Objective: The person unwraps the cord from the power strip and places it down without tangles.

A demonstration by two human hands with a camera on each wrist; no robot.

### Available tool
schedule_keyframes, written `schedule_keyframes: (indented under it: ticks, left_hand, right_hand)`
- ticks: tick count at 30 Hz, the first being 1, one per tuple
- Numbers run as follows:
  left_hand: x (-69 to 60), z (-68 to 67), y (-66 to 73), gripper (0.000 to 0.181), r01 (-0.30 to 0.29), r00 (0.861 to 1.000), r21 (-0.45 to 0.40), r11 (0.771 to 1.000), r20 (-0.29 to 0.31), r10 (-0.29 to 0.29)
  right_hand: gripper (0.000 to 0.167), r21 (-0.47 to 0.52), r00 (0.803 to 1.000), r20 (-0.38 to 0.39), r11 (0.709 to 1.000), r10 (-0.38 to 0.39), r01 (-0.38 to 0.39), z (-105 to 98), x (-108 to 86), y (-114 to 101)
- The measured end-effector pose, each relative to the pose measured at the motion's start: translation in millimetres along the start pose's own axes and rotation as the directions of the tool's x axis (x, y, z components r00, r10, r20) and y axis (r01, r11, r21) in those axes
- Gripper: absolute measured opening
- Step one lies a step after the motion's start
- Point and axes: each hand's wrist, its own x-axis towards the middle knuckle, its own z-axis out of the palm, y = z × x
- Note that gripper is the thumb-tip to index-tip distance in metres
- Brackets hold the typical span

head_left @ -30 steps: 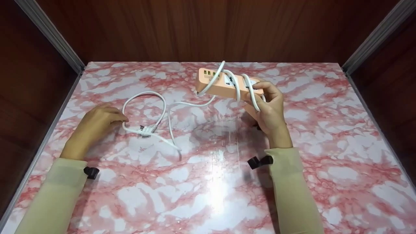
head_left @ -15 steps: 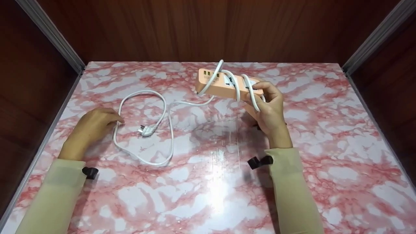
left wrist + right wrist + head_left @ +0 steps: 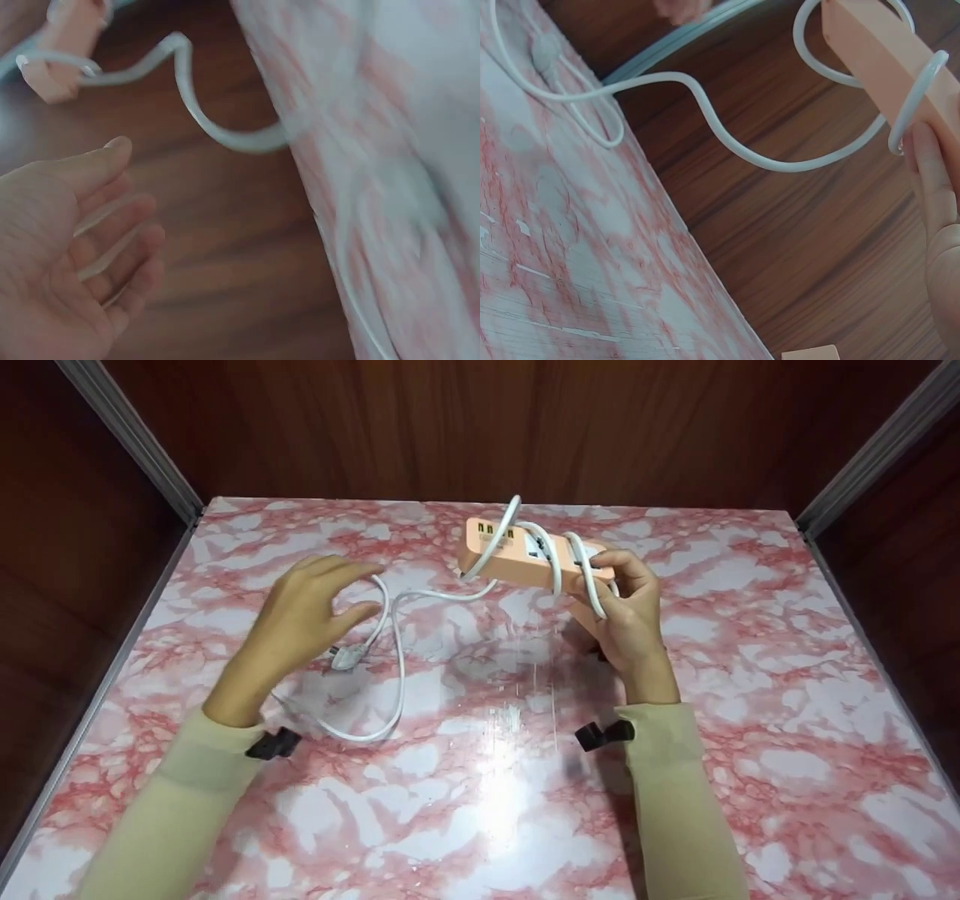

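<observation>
A peach-coloured power strip is held up off the table by my right hand, fingers and thumb gripping its right end. White cord is wound around the strip in several turns. From its left end the cord drops to the table and lies in a loop, with the white plug inside. My left hand hovers above this loop, hiding part of it. Thumb and fingers are spread apart; in the left wrist view the palm of that left hand holds nothing.
The marbled red and white table is bounded by dark wooden panels at the back and sides. A small peach-coloured piece shows at the bottom of the right wrist view; its kind is unclear.
My left hand drew the cord leftward into a wider loop, clear of the plug, then let go and moved right and away from me. My right hand keeps the power strip nearly still.
</observation>
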Motion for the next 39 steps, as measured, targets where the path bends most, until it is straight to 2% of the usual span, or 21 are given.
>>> schedule_keyframes:
  ticks: [3, 6, 11, 17, 26, 30, 34, 39]
  left_hand:
    - [13.0, 7.6, 19.0, 0.045, 0.024, 1.0, -0.036, 0.999, -0.003, -0.024]
    - [23.3, 15.8, 32.8, 0.046, 0.051, 0.998, -0.061, 0.997, 0.027, -0.05]
    - [34.9, 34.1, 44.4, 0.047, 0.089, 0.993, -0.093, 0.992, 0.091, -0.081]
    - [43.4, 58.2, 48.1, 0.045, 0.128, 0.986, -0.078, 0.989, 0.115, -0.119]
    - [50.6, 84.4, 53.1, 0.042, 0.112, 0.993, -0.081, 0.99, 0.054, -0.108]
    - [52.6, 92.7, 54.4, 0.036, 0.12, 0.992, -0.057, 0.991, 0.054, -0.116]
    - [54.2, 99.2, 53.5, 0.029, 0.101, 0.993, -0.025, 0.995, 0.066, -0.099]
    - [55.1, 106.5, 50.3, 0.021, 0.055, 0.998, -0.048, 0.997, 0.035, -0.054]
  right_hand:
    - [0.015, 0.003, 1.0, -0.003, 1.0, -0.001, 0.001, -0.9, 0.0, 0.2]
    - [0.016, 0.027, 1.0, 0.004, 1.0, -0.011, 0.01, -1.5, -0.3, 0.2]
    - [0.018, 0.058, 1.0, 0.025, 0.998, -0.017, 0.016, -2.0, -0.7, -0.8]
    - [0.018, 0.052, 0.999, 0.035, 0.999, -0.012, 0.011, -2.0, -0.5, -0.7]
    - [0.018, 0.039, 0.999, 0.042, 0.999, -0.016, 0.014, -4.1, -1.0, -1.4]
    - [0.02, 0.05, 0.999, 0.043, 0.999, -0.016, 0.013, -4.1, -1.6, -1.1]
    - [0.022, 0.06, 0.999, 0.046, 0.998, -0.013, 0.01, -3.5, -1.4, -1.0]
    - [0.026, 0.077, 0.999, 0.043, 0.997, -0.016, 0.012, -3.9, -1.5, -2.4]
